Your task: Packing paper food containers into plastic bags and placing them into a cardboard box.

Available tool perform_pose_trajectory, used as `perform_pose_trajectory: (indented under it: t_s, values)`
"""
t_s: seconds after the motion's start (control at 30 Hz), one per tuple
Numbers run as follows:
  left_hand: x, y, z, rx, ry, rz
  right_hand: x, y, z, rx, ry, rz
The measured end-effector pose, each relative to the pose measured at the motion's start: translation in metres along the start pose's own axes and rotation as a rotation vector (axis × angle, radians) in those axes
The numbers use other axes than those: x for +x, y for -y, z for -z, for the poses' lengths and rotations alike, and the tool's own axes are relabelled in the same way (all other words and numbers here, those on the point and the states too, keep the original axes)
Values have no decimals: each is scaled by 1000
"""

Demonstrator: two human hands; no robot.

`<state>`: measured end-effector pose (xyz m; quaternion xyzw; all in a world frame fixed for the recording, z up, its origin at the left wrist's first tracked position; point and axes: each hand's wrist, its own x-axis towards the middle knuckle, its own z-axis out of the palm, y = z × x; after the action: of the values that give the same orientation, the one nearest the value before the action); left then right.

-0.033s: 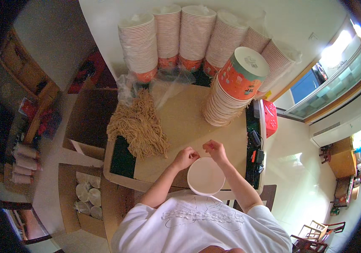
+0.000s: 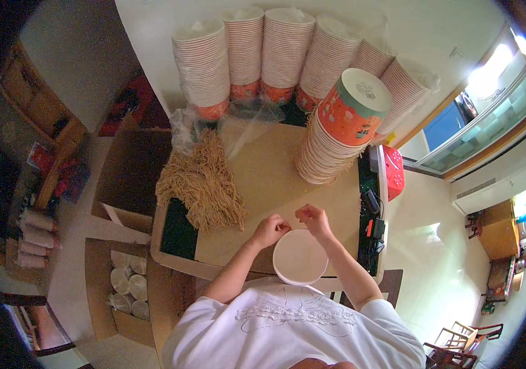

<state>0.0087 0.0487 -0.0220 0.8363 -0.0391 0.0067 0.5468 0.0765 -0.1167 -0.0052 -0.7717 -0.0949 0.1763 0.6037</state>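
A white paper bucket with its mouth facing up is close against my body at the table's near edge. My left hand is closed in a pinch at the bucket's far left rim; what its fingers hold is too small to make out. Just beyond the rim, my right hand is also pinched, a little apart from the left, and its contents cannot be made out. A bundle of tan paper cords lies to the left. On the right stands a stack of upside-down buckets, topped by an orange and green one.
Tall plastic-wrapped bucket stacks line the table's back against the wall. Clear plastic bags lie before them. Black cables and adapters sit at the right edge, near a red basket. An open carton stands on the floor left.
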Motion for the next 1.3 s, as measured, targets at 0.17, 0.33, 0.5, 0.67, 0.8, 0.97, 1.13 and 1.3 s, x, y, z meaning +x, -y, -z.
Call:
perform_pose_trajectory:
  t_s: [0.17,0.33,0.5,0.67,0.8,0.97,1.13,1.3]
  values:
    - [-2,-5,1,-175,-57,135,-6,-8,1,-106,-7,36]
    - [1,8,0,-503,-22,260,-19,17,-4,-331,14,91]
    - [3,8,-2,-807,36,465,-28,21,-15,-351,-109,183]
    - [2,7,-2,-944,63,573,-32,24,-22,-399,-135,334]
    - [1,8,1,-1003,116,597,-36,32,-22,-576,-167,467]
    - [0,8,2,-1049,118,624,-41,34,-23,-609,-136,513]
    - [2,-14,0,-812,12,576,-30,31,-16,-311,-87,285]
    - [-1,-6,-4,-482,-47,336,-26,37,-9,-347,88,193]
